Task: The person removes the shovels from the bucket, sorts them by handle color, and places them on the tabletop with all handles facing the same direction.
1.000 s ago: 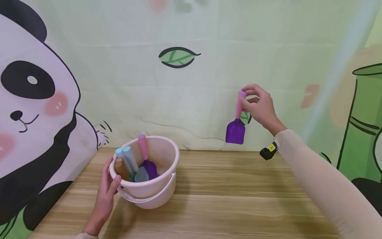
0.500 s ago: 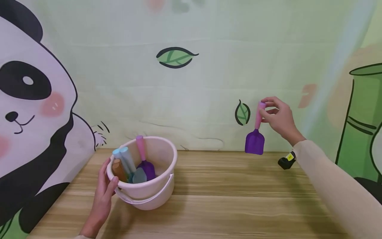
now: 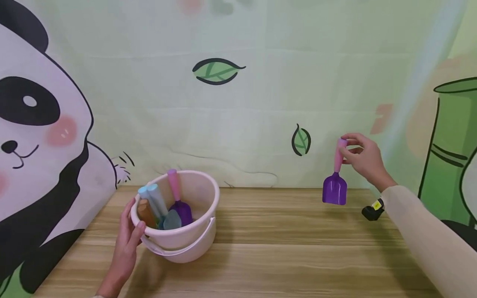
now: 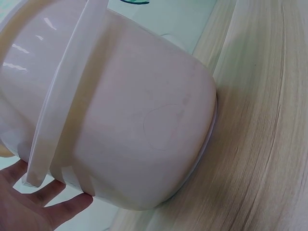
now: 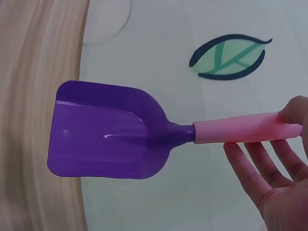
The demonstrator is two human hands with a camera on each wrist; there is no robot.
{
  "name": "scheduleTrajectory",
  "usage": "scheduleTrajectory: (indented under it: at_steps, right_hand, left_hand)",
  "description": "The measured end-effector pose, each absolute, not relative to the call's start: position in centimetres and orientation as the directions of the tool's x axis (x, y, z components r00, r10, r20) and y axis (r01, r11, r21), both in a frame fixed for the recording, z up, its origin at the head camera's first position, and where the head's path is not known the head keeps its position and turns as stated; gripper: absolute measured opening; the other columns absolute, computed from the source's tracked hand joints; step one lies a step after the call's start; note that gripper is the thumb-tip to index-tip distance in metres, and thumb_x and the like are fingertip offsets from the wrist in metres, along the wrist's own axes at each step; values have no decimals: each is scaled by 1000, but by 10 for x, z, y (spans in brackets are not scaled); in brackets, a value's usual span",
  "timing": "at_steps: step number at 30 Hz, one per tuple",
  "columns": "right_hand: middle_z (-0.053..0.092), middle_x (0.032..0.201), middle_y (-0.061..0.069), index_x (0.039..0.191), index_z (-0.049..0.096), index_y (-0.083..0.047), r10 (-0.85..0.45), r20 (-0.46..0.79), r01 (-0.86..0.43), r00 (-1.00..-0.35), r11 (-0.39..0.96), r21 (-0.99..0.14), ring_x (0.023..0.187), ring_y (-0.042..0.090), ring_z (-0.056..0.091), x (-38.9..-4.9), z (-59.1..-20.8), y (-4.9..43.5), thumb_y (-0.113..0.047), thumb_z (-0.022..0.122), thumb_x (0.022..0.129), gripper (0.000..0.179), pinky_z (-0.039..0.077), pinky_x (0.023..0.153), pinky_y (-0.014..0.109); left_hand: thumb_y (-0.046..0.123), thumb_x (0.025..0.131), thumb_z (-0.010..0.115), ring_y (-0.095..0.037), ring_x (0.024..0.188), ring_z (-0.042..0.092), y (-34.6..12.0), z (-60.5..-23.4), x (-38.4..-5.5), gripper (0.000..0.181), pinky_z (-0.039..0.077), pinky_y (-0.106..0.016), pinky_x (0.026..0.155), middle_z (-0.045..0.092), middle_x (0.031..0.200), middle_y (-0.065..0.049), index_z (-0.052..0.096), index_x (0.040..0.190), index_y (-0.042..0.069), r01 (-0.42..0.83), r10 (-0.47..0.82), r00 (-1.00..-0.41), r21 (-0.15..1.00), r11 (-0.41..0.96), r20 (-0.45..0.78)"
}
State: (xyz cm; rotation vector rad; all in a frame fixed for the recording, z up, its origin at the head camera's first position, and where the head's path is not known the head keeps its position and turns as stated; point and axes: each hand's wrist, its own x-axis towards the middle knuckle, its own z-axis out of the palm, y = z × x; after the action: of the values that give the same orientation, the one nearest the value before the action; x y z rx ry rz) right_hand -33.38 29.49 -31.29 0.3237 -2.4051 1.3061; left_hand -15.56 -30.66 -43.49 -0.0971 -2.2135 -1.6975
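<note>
Head: purple shovel [image 3: 335, 186], yellow label [image 3: 377, 204] (illegible)

Held shovel [image 3: 336, 182] — lower now, farther right

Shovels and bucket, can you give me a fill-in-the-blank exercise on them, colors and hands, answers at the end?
The hand touching the bucket is the person's ____ one.
The shovel in the right hand has a blade colored ____.
That shovel's handle is mostly ____.
Beside the brown object inside the bucket, two handles are light ____.

Missing words: left; purple; pink; blue.
</note>
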Motion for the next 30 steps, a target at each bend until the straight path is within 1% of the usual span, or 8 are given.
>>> scheduleTrajectory:
  at_steps: [3, 7, 12, 18, 26, 28, 30]
  right_hand:
    - [60, 124, 18, 139, 57, -7, -19, 411, -355, -911, 544, -760, 86, 15, 68, -333, -319, 304, -24, 65, 102, 42, 60, 66, 27]
    - [59, 128, 22, 142, 55, -5, -20, 370, -321, -929, 547, -773, 87, 14, 68, -332, -328, 315, -22, 65, 102, 45, 60, 66, 28]
    - [58, 130, 23, 142, 55, -5, -41, 325, -295, -945, 532, -793, 89, 15, 68, -333, -339, 326, -23, 66, 102, 45, 61, 69, 33]
    - [53, 135, 29, 146, 50, 0, -89, 249, -259, -964, 511, -819, 90, 12, 67, -338, -355, 340, -20, 65, 102, 50, 62, 70, 36]
    - [50, 139, 33, 148, 48, 2, -122, 176, -214, -977, 521, -826, 96, 19, 65, -340, -378, 350, -21, 63, 104, 52, 62, 73, 38]
    - [50, 138, 34, 148, 47, 3, -131, 165, -209, -978, 510, -834, 95, 24, 67, -340, -383, 352, -20, 62, 104, 52, 62, 74, 40]
    - [49, 138, 35, 147, 47, 5, -140, 159, -208, -977, 499, -841, 95, 29, 69, -340, -388, 354, -19, 62, 104, 52, 62, 75, 43]
  left_hand:
    - [27, 111, 39, -38, 147, 25, -305, -435, -155, 62, 46, -21, 93, 14, 170, -4, 11, 165, 36, 251, -158, -940, 926, 282, 304]
    - [26, 110, 39, -38, 145, 27, -304, -435, -155, 61, 46, -13, 87, 15, 169, -6, 12, 165, 34, 267, -161, -936, 928, 258, 314]
    - [26, 111, 38, -36, 144, 28, -304, -435, -156, 61, 46, -13, 86, 15, 169, -5, 12, 165, 34, 265, -165, -935, 927, 264, 315]
    - [26, 111, 38, -40, 145, 26, -304, -435, -156, 62, 46, -13, 86, 13, 170, -5, 11, 165, 34, 259, -162, -937, 928, 269, 308]
    - [27, 111, 38, -41, 147, 25, -307, -436, -154, 62, 45, -15, 88, 12, 170, -5, 10, 165, 35, 251, -162, -938, 923, 292, 307]
    - [26, 111, 39, -41, 147, 25, -307, -436, -155, 62, 46, -21, 91, 12, 170, -5, 10, 165, 35, 257, -159, -936, 920, 295, 313]
    - [25, 110, 39, -41, 148, 24, -308, -436, -155, 63, 45, -24, 94, 12, 170, -5, 10, 165, 34, 260, -157, -936, 919, 297, 316]
